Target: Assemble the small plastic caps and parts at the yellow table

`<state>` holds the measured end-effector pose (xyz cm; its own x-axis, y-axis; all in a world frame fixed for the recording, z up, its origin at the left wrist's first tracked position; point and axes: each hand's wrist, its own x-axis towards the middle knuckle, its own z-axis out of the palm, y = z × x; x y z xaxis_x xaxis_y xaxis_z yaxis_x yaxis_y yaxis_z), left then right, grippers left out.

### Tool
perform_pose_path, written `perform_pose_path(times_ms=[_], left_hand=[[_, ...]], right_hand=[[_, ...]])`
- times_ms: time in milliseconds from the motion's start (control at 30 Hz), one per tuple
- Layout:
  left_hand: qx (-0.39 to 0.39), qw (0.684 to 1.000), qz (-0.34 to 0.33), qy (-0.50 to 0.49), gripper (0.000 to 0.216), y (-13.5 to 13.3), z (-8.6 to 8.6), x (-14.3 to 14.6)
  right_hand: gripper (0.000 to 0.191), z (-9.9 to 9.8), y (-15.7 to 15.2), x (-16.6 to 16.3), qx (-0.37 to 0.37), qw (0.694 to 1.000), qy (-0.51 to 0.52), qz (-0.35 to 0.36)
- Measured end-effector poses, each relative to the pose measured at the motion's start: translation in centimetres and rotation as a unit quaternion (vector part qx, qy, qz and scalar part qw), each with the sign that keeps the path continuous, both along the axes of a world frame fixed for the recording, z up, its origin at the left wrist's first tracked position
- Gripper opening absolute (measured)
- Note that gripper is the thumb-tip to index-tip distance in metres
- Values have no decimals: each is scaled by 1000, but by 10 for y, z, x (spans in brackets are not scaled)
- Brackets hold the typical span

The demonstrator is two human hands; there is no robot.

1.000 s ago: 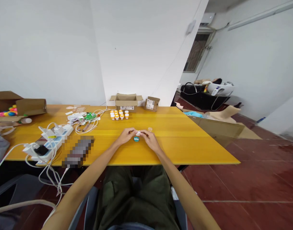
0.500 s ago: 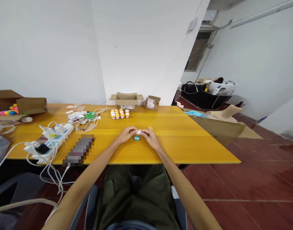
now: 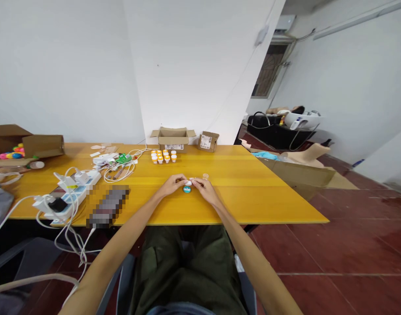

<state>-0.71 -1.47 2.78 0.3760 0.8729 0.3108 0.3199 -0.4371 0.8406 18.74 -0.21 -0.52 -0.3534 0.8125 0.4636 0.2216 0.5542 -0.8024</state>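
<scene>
My left hand (image 3: 172, 185) and my right hand (image 3: 203, 188) meet over the middle of the yellow table (image 3: 246, 192). Both pinch a small white piece (image 3: 188, 182) between their fingertips. Just below it, on the table, lies a small round teal item (image 3: 187, 189). A small pale cap (image 3: 205, 176) lies a little beyond my right hand. Farther back stands a cluster of several small white and orange pots (image 3: 162, 156).
An open cardboard box (image 3: 172, 138) and a smaller box (image 3: 208, 141) stand at the table's far edge. White power strips with chargers and cables (image 3: 69, 192) crowd the left side. A box holding colourful balls (image 3: 13, 144) sits far left. Flat cardboard (image 3: 301, 170) lies on the floor at right.
My fingertips have shifted slightly on the small white piece; both hands stay in the same place over the teal item. The view has barely moved.
</scene>
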Motion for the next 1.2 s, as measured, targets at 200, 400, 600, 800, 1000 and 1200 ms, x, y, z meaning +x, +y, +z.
perform_pose_path(times_ms=[200,400,600,800,1000,1200], left_hand=[[-21,1000,-4,-8,38,-1,2,-1],[-44,999,3,9,37,-1,5,-3],[-57,998,-5,2,37,-3,5,-3],[-65,998,-10,0,40,-4,4,-4],[-81,996,-14,-26,37,-4,3,-3],[-85,995,-21,-42,38,-5,4,-3]], right_hand=[[34,-2,1,-1,-2,1000,-6,4],[31,2,-1,0,-6,1000,-15,13],[23,7,-4,1,-20,999,-16,24],[18,9,-5,2,-31,999,-8,34],[17,7,-4,2,-42,998,1,44],[19,8,-5,1,-49,998,4,45]])
